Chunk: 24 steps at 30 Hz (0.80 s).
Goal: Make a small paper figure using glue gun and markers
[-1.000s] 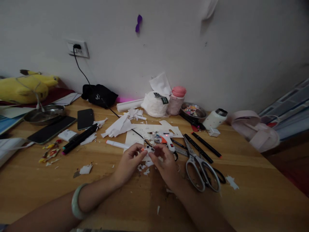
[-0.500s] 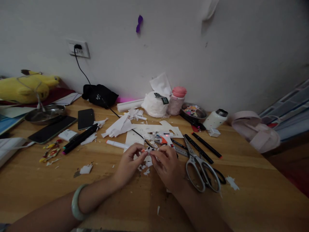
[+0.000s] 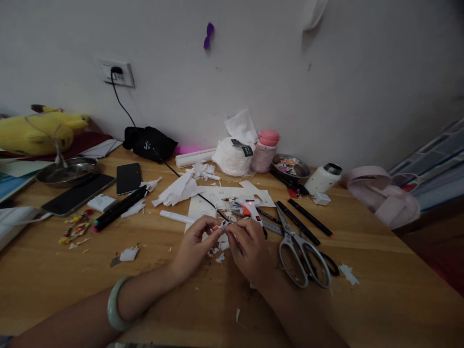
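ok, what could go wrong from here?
1. Burn: what looks like a glue gun lies just beyond the right hand, red light showing. If hot, it might catch the knuckles.
2. Snag: the black cord runs across the desk to just behind the fingers; a tug might shift things there.
3. Loss: the small piece between the left hand and right fingertips could vanish among the paper scraps if dropped.

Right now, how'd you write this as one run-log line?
left hand: pinching small orange-and-white piece | right hand: at same piece, grip partly hidden | nearby: grey-handled metal scissors on brown wooden table
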Available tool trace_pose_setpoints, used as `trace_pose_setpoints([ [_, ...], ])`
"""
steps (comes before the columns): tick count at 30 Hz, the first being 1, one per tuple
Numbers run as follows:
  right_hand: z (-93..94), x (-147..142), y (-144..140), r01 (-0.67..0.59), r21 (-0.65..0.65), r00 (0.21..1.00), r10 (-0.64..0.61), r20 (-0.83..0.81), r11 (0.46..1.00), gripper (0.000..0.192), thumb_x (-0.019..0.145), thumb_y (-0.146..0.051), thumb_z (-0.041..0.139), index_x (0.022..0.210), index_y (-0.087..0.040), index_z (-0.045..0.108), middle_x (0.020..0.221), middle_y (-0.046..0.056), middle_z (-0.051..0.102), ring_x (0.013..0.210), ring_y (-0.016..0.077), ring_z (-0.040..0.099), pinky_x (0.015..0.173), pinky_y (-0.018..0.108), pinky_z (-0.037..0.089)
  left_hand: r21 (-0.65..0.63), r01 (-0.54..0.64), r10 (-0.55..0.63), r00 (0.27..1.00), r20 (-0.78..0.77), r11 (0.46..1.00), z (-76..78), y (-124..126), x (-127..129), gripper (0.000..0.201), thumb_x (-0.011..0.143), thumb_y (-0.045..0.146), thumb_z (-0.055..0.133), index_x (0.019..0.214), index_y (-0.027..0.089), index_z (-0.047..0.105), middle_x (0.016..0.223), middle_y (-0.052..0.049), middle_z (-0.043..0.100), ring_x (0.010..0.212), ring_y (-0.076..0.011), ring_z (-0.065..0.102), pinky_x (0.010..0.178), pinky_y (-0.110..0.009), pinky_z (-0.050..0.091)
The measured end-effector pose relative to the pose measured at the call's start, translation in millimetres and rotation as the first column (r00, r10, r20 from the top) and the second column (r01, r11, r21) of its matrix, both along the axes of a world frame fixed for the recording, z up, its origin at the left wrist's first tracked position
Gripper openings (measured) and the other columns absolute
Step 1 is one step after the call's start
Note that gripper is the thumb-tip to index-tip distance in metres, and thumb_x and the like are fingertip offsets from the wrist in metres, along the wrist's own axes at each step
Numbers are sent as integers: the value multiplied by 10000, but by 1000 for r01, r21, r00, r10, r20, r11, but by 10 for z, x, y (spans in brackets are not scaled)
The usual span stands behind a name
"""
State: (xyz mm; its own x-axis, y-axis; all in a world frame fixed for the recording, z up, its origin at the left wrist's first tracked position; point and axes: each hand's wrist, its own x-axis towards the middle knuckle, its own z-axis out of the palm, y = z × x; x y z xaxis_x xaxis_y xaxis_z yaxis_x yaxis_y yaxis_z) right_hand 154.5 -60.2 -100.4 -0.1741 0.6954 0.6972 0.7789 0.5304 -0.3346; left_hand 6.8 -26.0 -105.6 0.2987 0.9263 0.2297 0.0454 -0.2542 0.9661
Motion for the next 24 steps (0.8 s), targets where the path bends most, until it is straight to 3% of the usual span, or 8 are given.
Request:
trace_pose_setpoints([
  [6, -22, -2, -6, -2, -16, 997, 0, -73, 1000, 71, 806, -148, 483, 849, -175, 531, 798, 49, 492, 789, 161, 464, 710, 310, 395, -87, 10, -9, 1000, 19, 996, -9, -10, 26, 151, 734, 284, 567, 836, 175, 544, 738, 6, 515, 676, -123, 461, 632, -233, 390],
  [12, -27, -64, 1, -20, -141, 928, -34, -372, 990, 69, 780, -201, 532, 820, -174, 483, 790, 28, 495, 741, 132, 478, 681, 268, 413, -131, 43, -36, 998, 52, 991, -8, -11, 15, 148, 747, 309, 556, 820, 182, 535, 720, 19, 500, 657, -114, 451, 616, -223, 379],
  [18, -79, -112, 26, -41, -375, 809, -190, -557, 926, 299, 751, -362, 552, 959, -148, 536, 805, 46, 533, 673, 126, 481, 587, 235, 421, -177, 56, -37, 993, 112, 983, 43, -21, 22, 135, 741, 300, 558, 792, 181, 520, 703, 29, 490, 668, -115, 447, 620, -219, 366],
  [24, -116, -143, 30, -190, -451, 759, -161, -631, 872, 247, 786, -374, 495, 797, -141, 575, 758, 34, 558, 709, 133, 511, 650, 243, 422, -220, 79, -52, 990, 128, 972, 36, -12, 40, 147, 732, 313, 562, 774, 180, 516, 680, 33, 481, 643, -114, 443, 598, -220, 365],
])
